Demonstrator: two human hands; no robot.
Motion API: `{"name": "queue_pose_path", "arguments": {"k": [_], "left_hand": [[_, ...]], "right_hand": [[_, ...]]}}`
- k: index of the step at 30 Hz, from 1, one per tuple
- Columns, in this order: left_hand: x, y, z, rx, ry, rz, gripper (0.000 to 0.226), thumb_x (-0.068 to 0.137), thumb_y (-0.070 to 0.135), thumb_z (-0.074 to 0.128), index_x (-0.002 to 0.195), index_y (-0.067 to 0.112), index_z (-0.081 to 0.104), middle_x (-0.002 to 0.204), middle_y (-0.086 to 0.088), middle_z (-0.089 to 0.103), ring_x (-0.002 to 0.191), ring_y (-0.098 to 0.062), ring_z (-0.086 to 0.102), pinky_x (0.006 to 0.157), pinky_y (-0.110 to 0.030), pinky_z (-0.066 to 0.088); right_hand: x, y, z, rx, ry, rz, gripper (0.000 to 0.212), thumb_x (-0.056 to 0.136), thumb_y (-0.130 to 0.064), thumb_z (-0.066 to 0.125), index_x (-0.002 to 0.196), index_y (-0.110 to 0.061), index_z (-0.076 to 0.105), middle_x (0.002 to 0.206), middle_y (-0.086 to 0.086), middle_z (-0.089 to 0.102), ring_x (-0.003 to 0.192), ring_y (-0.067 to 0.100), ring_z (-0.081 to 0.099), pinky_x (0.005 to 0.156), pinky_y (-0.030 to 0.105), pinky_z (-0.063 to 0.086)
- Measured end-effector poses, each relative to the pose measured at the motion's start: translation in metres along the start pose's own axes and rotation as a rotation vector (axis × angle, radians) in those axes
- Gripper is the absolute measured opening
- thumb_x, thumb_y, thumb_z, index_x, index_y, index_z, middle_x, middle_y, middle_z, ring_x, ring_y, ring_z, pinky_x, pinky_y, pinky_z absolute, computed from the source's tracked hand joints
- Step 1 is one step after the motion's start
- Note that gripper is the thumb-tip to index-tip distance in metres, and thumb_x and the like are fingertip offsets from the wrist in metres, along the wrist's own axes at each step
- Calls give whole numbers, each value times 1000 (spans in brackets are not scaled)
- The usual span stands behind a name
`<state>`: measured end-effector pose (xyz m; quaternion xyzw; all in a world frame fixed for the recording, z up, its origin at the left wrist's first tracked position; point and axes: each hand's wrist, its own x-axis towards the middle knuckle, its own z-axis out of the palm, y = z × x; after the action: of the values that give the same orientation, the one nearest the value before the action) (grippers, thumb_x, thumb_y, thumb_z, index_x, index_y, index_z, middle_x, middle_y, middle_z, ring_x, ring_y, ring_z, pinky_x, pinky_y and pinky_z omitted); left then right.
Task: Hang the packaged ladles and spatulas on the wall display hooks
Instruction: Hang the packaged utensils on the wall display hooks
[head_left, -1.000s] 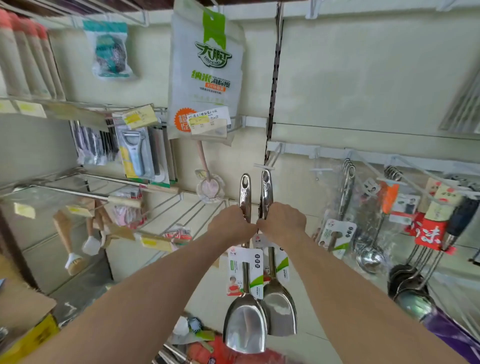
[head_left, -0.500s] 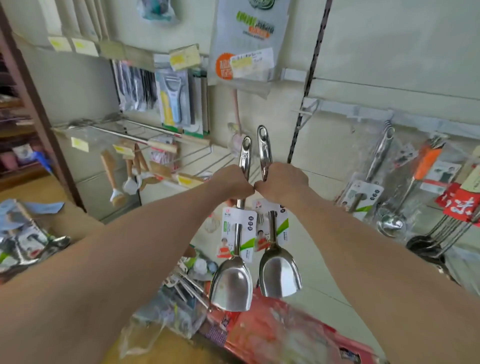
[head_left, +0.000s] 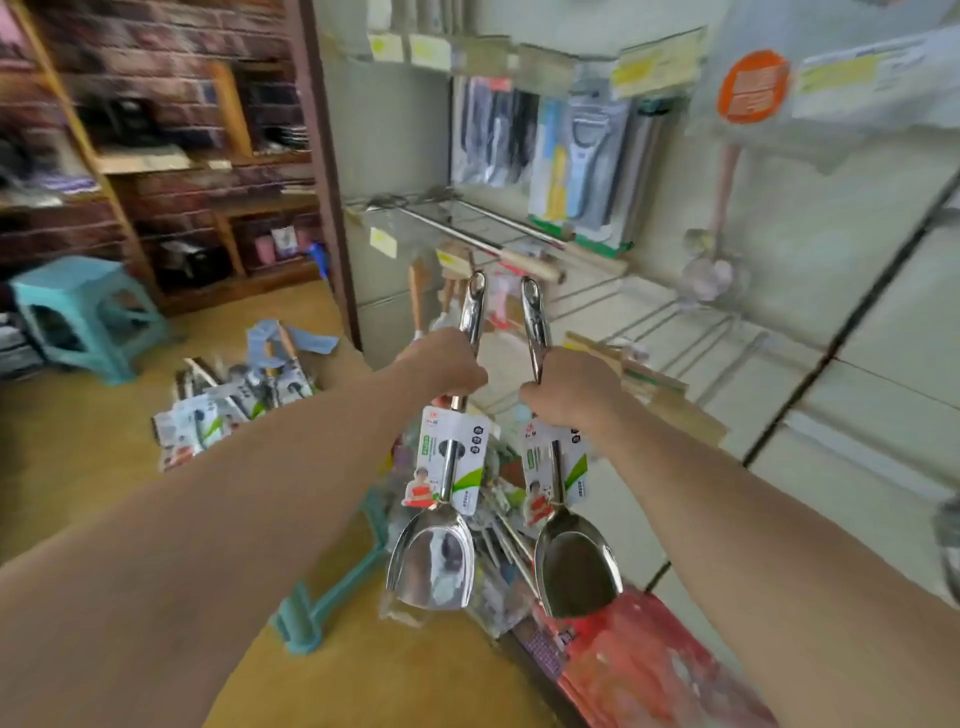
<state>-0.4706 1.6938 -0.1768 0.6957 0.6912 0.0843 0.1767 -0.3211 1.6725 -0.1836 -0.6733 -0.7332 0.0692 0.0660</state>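
My left hand (head_left: 447, 364) grips the handle of a steel spatula (head_left: 434, 561) with a white and green card label, blade hanging down. Beside it my right hand (head_left: 566, 389) grips a second labelled steel spatula (head_left: 576, 566) the same way. Both handles point up, a small gap between them. The wall display (head_left: 779, 312) with wire hooks lies behind and to the right, apart from both spatulas. A pile of more packaged utensils (head_left: 228, 410) lies on the floor at the left, and further ones lie below the spatulas.
A teal stool (head_left: 83, 312) stands at the left by brick-backed wooden shelves. A teal plastic frame (head_left: 332, 597) lies on the yellow floor. A red box (head_left: 639, 670) sits below my right arm. Peelers (head_left: 582, 171) and wooden-handled tools hang on the wall.
The view has swung left and down, away from the hooks at the right toward the floor. My hands have moved slightly apart, each keeping its spatula.
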Motion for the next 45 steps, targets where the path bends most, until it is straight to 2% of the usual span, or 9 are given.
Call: {"name": "queue_pose_path", "arguments": {"k": [4, 11, 14, 17, 20, 25, 31, 36, 45], "left_hand": [[24, -61, -19, -1, 5, -95, 20, 87, 18, 50, 70, 8, 52, 61, -4, 62, 54, -16, 65, 62, -28, 56], [65, -156, -49, -31, 28, -216, 20, 90, 22, 51, 76, 8, 49, 62, -4, 59, 51, -14, 60, 48, -24, 46], [78, -198, -62, -48, 25, -260, 18, 90, 24, 51, 83, 7, 52, 70, -5, 62, 57, -17, 63, 54, -26, 51], [89, -242, -76, -73, 18, -314, 18, 90, 23, 50, 95, 8, 57, 78, -7, 66, 55, -17, 66, 56, -26, 54], [97, -282, -90, -62, 27, -373, 18, 89, 23, 53, 79, 9, 55, 70, -5, 63, 62, -19, 69, 57, -25, 53], [103, -334, -107, -121, 34, -455, 17, 91, 25, 57, 88, 9, 56, 71, -5, 65, 61, -17, 68, 51, -23, 52], [121, -375, -113, -175, 51, -555, 19, 92, 25, 55, 99, 8, 55, 73, -6, 63, 59, -17, 67, 61, -28, 58], [147, -405, -111, -235, 48, -638, 21, 93, 27, 53, 96, 6, 56, 75, -8, 65, 67, -21, 70, 71, -32, 60], [230, -448, -101, -226, -41, -783, 27, 93, 30, 52, 102, 5, 56, 72, -6, 63, 61, -19, 68, 59, -27, 57]], "right_hand": [[37, -52, 16, 12, -12, -75, 18, 88, -29, 51, 97, -15, 55, 70, -3, 47, 82, 26, 57, 60, 26, 35], [97, -134, 42, -41, -25, -143, 30, 88, -32, 50, 114, -18, 58, 102, 4, 64, 94, 26, 60, 69, 28, 38], [123, -170, 52, -53, -36, -169, 31, 88, -32, 50, 115, -19, 59, 107, 5, 65, 99, 27, 60, 70, 28, 40], [145, -208, 59, -62, -56, -199, 30, 89, -35, 50, 110, -15, 58, 106, 7, 64, 101, 29, 60, 71, 29, 39], [164, -243, 66, -42, -57, -232, 30, 89, -35, 51, 106, -12, 58, 105, 8, 64, 101, 30, 60, 71, 30, 39], [193, -292, 77, -37, -82, -300, 27, 92, -39, 50, 86, -13, 51, 84, 6, 56, 77, 27, 51, 64, 29, 36], [227, -330, 90, -46, -120, -348, 22, 94, -35, 49, 92, -14, 51, 85, 4, 52, 76, 24, 48, 63, 28, 34], [269, -356, 111, -38, -140, -386, 30, 96, -40, 46, 86, -12, 50, 80, 3, 51, 76, 24, 51, 63, 29, 36], [367, -396, 152, -147, -276, -477, 28, 95, -39, 44, 89, -13, 51, 81, 2, 51, 80, 24, 49, 64, 27, 33]]}}
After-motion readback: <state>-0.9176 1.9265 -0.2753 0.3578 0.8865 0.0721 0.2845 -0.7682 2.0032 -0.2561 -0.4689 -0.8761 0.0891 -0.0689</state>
